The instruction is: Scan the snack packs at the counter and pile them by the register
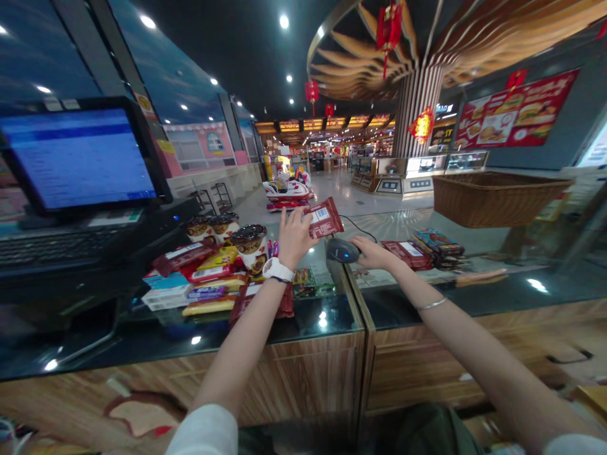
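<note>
fingers (290, 229) of the left hand (294, 243) pinch a red snack packet (325, 218) by its lower corner, raised above the glass bench (327, 322). the right hand (376, 254) lies curled against a black barcode scanner (341, 251), its fingertips touching it, though i cannot tell if it has hold. snack packets (208, 278) are piled left of the hands, partly overlapping, and a wicker basket (497, 201) sits well off right, cut by nothing.
</note>
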A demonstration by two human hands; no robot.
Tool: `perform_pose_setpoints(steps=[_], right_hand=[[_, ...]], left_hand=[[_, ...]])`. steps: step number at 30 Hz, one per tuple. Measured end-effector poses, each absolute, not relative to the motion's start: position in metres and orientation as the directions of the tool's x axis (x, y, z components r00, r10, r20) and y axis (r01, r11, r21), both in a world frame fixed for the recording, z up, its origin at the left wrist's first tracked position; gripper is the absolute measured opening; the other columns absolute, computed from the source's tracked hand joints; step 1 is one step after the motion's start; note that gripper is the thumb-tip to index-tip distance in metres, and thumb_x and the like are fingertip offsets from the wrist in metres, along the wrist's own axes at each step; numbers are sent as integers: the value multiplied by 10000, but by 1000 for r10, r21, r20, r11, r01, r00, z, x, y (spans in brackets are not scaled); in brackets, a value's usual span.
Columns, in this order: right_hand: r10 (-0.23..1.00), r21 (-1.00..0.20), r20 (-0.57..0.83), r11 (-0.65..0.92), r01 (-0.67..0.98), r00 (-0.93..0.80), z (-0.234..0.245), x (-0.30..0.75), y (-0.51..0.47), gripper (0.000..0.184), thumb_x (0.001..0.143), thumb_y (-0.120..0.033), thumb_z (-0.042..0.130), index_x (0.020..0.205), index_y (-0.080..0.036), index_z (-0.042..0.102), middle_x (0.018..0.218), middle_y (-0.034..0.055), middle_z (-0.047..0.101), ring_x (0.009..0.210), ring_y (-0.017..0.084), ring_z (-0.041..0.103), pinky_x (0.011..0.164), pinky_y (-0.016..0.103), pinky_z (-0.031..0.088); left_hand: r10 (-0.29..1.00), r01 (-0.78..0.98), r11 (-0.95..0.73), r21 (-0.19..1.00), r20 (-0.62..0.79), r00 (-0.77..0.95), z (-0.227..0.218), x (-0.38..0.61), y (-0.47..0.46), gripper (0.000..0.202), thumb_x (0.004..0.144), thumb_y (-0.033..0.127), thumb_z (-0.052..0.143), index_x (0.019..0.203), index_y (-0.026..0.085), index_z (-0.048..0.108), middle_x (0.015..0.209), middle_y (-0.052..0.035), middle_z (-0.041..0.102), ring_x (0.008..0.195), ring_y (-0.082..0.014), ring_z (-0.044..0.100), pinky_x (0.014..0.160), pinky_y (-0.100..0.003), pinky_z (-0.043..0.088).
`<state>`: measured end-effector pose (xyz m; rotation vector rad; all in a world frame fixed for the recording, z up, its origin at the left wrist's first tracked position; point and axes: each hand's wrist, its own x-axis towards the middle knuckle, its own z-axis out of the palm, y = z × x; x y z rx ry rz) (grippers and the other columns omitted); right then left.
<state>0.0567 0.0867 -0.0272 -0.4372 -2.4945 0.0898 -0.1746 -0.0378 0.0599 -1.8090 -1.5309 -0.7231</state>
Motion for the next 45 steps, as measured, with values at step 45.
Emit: perform_pose_setpoints(steps=[45], right_hand=[[492, -459, 726, 867, 195, -479, -15, 62, 73, 493, 712, -360, 737, 1172, -198, 667, 1119, 82, 741, 1095, 291, 681, 991, 427, 512]], left_hand=[[674, 977, 27, -213, 726, 140, 33, -190, -35, 437, 726, 134, 606, 1163, 136, 592, 1375, -178, 560, 1295, -314, 508, 1230, -527, 245]])
